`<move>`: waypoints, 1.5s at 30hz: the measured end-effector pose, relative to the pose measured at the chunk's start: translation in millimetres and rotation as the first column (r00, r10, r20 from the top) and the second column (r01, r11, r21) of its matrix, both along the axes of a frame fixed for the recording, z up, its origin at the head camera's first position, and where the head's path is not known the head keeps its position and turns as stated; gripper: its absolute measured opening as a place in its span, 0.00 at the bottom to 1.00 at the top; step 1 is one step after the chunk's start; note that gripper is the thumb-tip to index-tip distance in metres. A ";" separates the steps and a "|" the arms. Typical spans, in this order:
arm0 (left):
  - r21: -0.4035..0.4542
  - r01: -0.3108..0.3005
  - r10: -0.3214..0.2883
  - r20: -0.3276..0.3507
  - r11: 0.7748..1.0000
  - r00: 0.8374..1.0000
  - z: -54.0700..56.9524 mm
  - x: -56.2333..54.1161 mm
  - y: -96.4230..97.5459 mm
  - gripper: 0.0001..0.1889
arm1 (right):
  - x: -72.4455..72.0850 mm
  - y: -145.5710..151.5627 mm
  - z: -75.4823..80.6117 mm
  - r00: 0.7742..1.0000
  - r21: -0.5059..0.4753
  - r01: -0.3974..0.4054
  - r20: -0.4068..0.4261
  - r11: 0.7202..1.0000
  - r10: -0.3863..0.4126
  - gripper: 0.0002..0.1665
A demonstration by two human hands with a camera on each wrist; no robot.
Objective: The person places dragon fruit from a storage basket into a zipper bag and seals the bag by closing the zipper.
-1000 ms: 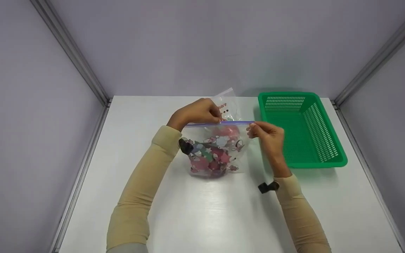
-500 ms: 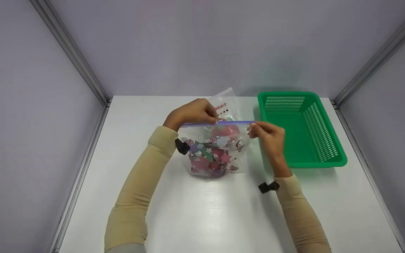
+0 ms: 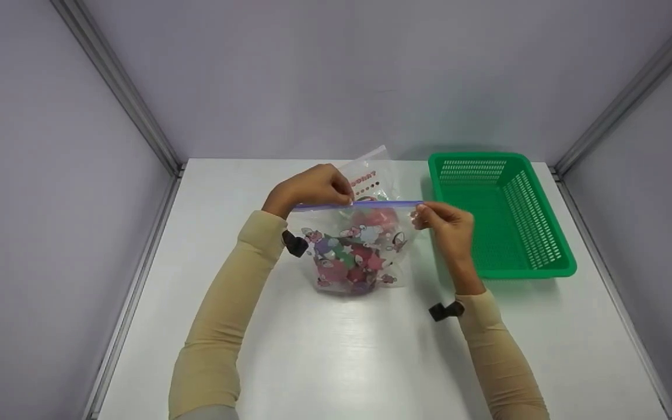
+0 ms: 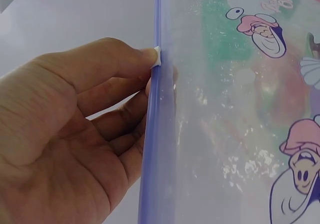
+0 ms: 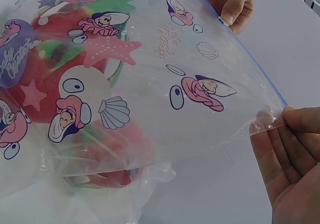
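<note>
A clear zip bag printed with cartoon oysters, shells and starfish stands over the table, its purple zip strip stretched along the top. Red and green items show through the plastic. My left hand pinches the small white slider on the strip between thumb and finger. At the strip's right end, my right hand grips the bag's top corner, thumb on the near side and fingers behind the film. Behind the printed bag is another clear bag with red lettering, partly hidden by it and the left hand.
A green plastic basket with slotted walls stands at the back right of the white table. Grey walls enclose the table at the back and both sides.
My left hand has slid leftward along the purple strip with the slider, uncovering more of the lettered bag behind. The right hand has stayed almost still at its corner.
</note>
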State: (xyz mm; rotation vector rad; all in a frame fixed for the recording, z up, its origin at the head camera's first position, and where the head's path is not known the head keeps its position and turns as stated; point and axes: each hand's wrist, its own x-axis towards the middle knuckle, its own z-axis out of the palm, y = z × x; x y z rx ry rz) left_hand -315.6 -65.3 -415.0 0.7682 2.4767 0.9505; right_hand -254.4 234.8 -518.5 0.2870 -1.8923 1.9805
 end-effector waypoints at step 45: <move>0.000 -0.051 0.051 0.038 0.999 0.998 -7.7 -1.6 -31.8 0.12 | 3.1 6.2 -0.6 0.998 -0.004 0.038 0.046 0.999 -0.038 0.08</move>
